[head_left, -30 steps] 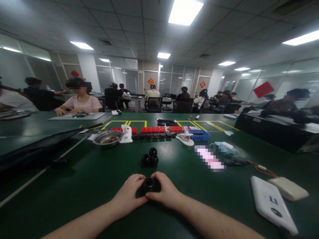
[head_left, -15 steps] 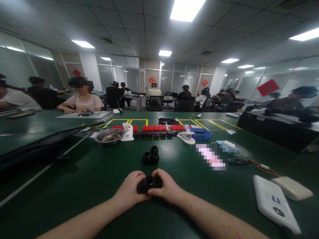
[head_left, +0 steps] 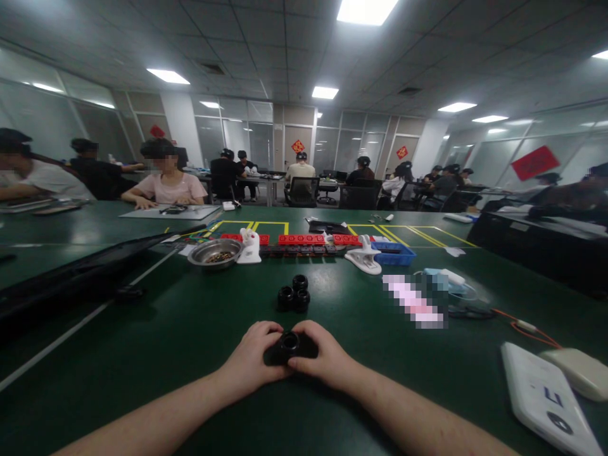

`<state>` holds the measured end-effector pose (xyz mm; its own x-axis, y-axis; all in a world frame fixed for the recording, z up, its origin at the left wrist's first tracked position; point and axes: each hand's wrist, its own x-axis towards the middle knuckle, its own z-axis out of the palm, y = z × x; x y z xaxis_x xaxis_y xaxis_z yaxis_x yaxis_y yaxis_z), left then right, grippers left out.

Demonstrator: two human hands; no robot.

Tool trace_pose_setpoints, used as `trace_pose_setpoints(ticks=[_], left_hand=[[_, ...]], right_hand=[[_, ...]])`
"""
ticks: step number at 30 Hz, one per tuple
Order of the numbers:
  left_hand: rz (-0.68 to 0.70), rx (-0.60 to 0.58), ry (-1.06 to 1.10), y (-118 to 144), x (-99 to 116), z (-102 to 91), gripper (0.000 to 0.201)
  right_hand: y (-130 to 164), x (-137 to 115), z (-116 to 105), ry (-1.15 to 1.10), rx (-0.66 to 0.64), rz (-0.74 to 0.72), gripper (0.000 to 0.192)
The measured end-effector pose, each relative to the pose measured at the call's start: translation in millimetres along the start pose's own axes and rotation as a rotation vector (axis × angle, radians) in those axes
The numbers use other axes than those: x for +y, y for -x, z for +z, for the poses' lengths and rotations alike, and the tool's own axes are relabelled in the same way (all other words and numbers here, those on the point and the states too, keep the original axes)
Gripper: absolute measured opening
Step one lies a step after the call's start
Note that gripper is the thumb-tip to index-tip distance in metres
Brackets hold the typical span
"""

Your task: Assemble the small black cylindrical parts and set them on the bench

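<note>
Between my two hands, low in the middle of the head view, stands a small black round pot-like piece (head_left: 289,342) with a round opening facing up. My left hand (head_left: 254,354) closes around its left side, fingers behind and thumb in front. From the right, my right hand (head_left: 325,358) grips it the same way, its thumb tip on the front. Just beyond, three similar black pieces (head_left: 300,283) sit grouped together on the green table (head_left: 213,323). Parts of the held piece are hidden by my fingers.
Further back are a metal bowl (head_left: 197,258) of small parts, a white clamp stand (head_left: 250,247), red blocks (head_left: 301,239), another white clamp (head_left: 365,258) and a blue bin (head_left: 401,255). A white device (head_left: 546,386) lies at right. A long black bag (head_left: 85,272) lies left. People sit around other tables.
The whole scene has shifted slightly right in view as the camera turned a little left. Both hands stay around the same black piece; the three other pieces have not moved on the table.
</note>
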<state>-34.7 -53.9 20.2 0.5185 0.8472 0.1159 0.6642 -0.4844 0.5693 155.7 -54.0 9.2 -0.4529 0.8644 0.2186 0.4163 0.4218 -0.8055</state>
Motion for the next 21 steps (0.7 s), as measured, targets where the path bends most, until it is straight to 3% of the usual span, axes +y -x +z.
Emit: trace_pose_setpoints(ticks=[3,6,12,16,19,21], left_hand=[[0.002,-0.002,-0.017,0.1,0.0,-0.2,0.037],[0.013,0.008,-0.023,0.3,1.0,-0.4,0.037],[-0.009,-0.002,-0.030,-0.2,1.4,-0.1,0.036],[0.014,-0.002,-0.048,-0.5,-0.6,1.2,0.036],[0.031,-0.002,-0.043,-0.6,-1.3,1.8,0.036],[0.024,-0.004,-0.032,-1.0,-1.2,1.9,0.035]], right_hand=[[0.9,1.9,-2.5,-0.108,-0.083,-0.029,0.049],[2.5,3.8,-0.9,-0.167,-0.058,0.038,0.065],[0.6,2.1,1.7,-0.086,0.046,0.087,0.046],[-0.6,1.5,-2.5,-0.113,-0.012,-0.015,0.036],[0.7,2.7,-4.1,-0.213,-0.073,-0.026,0.049],[1.5,3.6,-3.3,-0.250,-0.048,0.018,0.059]])
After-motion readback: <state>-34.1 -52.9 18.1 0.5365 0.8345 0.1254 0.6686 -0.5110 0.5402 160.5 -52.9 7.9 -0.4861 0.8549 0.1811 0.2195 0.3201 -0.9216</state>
